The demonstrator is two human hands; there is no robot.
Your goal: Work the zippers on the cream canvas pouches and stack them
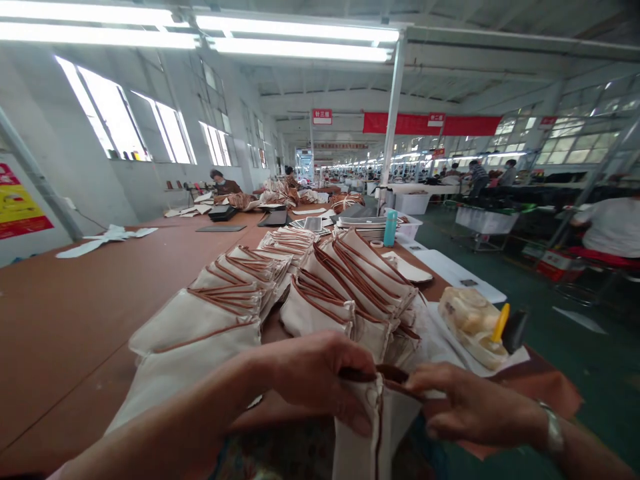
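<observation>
The brown table (75, 300) bears two piles (175, 327) of piped pieces, whether finished or waiting cannot be told. Before them, one piece (350, 440) appears mid-handling, its rim pinched by the left hand (320, 377) and right hand (465, 407).

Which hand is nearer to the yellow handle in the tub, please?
Right: the right hand is on the near side of the yellow handle; the left hand is farther away, to its left.

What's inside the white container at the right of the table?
Lumpy cream-coloured material and a yellow-handled tool stick up in the container; its bottom is covered, can't tell.
</observation>
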